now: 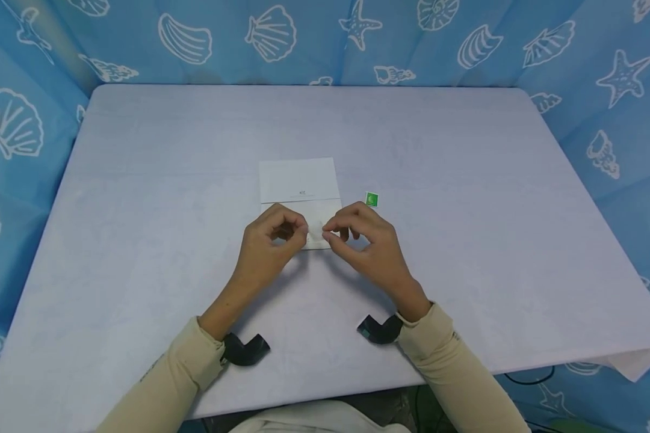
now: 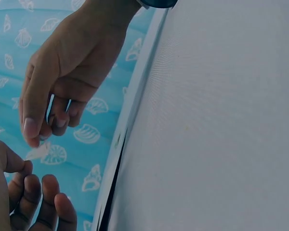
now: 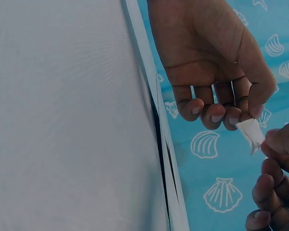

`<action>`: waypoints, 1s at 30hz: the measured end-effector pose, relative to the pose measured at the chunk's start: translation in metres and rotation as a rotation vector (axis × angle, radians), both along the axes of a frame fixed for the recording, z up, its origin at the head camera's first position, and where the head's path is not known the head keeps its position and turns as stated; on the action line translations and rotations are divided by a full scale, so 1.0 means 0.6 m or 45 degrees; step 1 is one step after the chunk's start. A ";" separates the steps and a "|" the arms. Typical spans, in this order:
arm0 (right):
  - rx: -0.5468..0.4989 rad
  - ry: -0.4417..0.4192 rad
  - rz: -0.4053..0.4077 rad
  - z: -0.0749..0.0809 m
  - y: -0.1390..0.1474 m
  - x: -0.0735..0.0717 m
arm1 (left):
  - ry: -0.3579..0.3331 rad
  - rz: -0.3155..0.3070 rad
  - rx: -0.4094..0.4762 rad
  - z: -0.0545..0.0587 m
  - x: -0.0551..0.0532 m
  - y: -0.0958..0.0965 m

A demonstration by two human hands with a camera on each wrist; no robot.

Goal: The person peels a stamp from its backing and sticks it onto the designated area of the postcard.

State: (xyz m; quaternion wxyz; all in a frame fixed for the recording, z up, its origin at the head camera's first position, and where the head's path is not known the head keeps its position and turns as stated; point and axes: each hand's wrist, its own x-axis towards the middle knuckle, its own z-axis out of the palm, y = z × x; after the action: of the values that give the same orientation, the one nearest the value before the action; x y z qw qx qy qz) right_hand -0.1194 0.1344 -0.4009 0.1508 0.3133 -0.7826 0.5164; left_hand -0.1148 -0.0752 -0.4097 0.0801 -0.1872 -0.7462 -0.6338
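Note:
My left hand [image 1: 271, 243] and right hand [image 1: 365, 240] face each other over the lower half of a white paper piece [image 1: 298, 178], which has a line across its middle and a small dark mark. Between their fingertips is a small white slip [image 3: 250, 134], thin and slightly creased. In the right wrist view the left hand [image 3: 212, 62] pinches its upper end, and the right hand [image 3: 279, 173] pinches the other end. The left wrist view shows the same pinch from the other side. Just beyond the right knuckles lies a small green square with a white border [image 1: 371, 199].
A white cloth covers the table [image 1: 141, 180], its front corner hanging down at the right. Blue curtains [image 1: 314, 42] with shell and starfish prints surround it. Black wrist devices [image 1: 246, 352] sit by both cuffs. A dark cable [image 1: 531, 382] hangs below the table's front edge.

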 end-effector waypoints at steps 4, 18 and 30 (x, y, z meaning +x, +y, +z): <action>0.033 0.019 0.007 -0.002 -0.003 0.001 | -0.015 -0.011 -0.008 -0.001 0.000 0.000; 0.042 -0.015 0.017 0.027 -0.020 0.015 | -0.049 -0.068 -0.066 -0.007 0.000 0.002; 0.005 -0.016 0.004 -0.015 -0.010 -0.002 | 0.049 -0.078 -0.095 -0.013 -0.003 0.006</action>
State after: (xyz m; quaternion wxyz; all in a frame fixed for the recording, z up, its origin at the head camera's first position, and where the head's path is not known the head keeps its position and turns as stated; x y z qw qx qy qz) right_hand -0.1205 0.1282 -0.4100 0.1444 0.3115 -0.7841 0.5170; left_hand -0.1163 -0.0716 -0.4178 0.0682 -0.2249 -0.7616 -0.6040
